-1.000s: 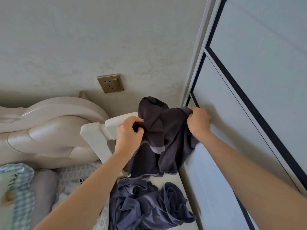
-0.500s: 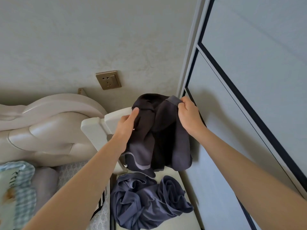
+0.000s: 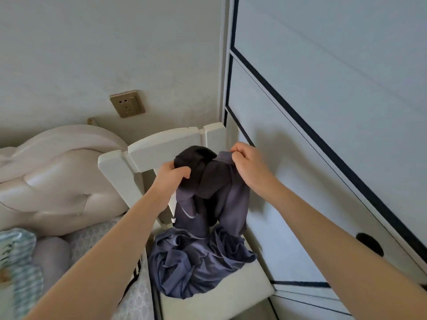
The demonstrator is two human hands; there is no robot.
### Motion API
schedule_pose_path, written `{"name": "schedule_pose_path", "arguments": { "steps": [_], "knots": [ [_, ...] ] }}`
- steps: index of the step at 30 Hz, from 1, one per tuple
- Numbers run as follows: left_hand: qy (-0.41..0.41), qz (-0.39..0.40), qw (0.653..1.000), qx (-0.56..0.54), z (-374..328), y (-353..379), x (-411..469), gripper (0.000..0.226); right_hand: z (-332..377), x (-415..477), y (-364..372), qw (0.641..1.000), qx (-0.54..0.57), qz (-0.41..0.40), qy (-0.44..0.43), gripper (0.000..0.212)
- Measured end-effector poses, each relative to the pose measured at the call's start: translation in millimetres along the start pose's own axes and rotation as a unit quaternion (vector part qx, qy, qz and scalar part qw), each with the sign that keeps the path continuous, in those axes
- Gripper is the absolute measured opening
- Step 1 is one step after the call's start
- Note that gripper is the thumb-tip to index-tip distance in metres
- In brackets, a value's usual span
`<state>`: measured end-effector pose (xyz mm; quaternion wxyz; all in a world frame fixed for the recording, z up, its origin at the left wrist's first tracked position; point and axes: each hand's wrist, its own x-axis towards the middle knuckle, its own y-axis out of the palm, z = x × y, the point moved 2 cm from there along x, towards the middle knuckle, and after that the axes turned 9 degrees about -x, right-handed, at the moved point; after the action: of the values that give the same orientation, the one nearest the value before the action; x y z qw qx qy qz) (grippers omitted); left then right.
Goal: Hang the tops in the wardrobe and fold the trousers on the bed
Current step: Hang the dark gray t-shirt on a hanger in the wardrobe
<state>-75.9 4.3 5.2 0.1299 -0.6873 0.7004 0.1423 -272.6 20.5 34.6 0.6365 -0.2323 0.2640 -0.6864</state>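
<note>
Nearest the camera, at lower left, striped and patterned bedding point(image 3: 23, 262) lay on the bed. Just beside it stood a cream chair point(image 3: 231, 294), its seat bearing a crumpled blue-grey garment point(image 3: 198, 262) in a loose heap.

Above that heap, both hands held a dark grey garment point(image 3: 215, 192) up in front of the chair's backrest point(image 3: 161, 148). It could not be told whether this item was a top or trousers. The left hand point(image 3: 172, 179) gripped a bunch of the fabric, fingers curled round it and closed against the palm. The right hand point(image 3: 248, 162) pinched the upper edge of the cloth between thumb and bent fingers – knuckles uppermost. The garment hung in folds between the two hands, and its lower end reached down to the heap on the seat.

Beyond the chair, to the left, a padded cream headboard point(image 3: 53, 176) stood against the wall, with a brass-coloured socket point(image 3: 127, 103) mounted above it. To the right, the pale wardrobe door point(image 3: 323, 112) – edged with dark trim – was closed.
</note>
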Motion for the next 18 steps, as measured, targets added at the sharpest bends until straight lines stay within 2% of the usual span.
{"name": "schedule_pose_path", "arguments": {
  "steps": [2, 6, 9, 11, 13, 17, 18],
  "knots": [
    [0.0, 0.021, 1.0, -0.017, 2, 2, -21, 0.014, -3, -31, -6, 1.0, 0.001, -0.018, 0.003, 0.021],
    [-0.064, 0.055, 0.994, -0.074, 16, 15, -60, 0.024, -10, -97, -25, 0.998, 0.0, -0.056, 0.028, 0.021],
    [-0.096, 0.088, 0.99, -0.05, 26, 34, -83, 0.053, -17, -145, -41, 0.996, 0.007, -0.07, 0.045, 0.022],
    [-0.11, 0.121, 0.986, -0.034, 32, 53, -96, 0.064, -23, -175, -52, 0.995, 0.008, -0.076, 0.063, 0.024],
    [-0.123, 0.164, 0.979, -0.001, 39, 76, -116, 0.06, -31, -207, -64, 0.992, 0.013, -0.091, 0.087, 0.026],
    [-0.102, 0.268, 0.953, 0.094, 60, 123, -160, 0.012, -50, -274, -80, 0.981, -0.014, -0.13, 0.14, 0.025],
    [-0.101, 0.291, 0.944, 0.122, 65, 133, -171, 0.007, -55, -290, -82, 0.979, -0.013, -0.133, 0.153, 0.024]
  ]
}}
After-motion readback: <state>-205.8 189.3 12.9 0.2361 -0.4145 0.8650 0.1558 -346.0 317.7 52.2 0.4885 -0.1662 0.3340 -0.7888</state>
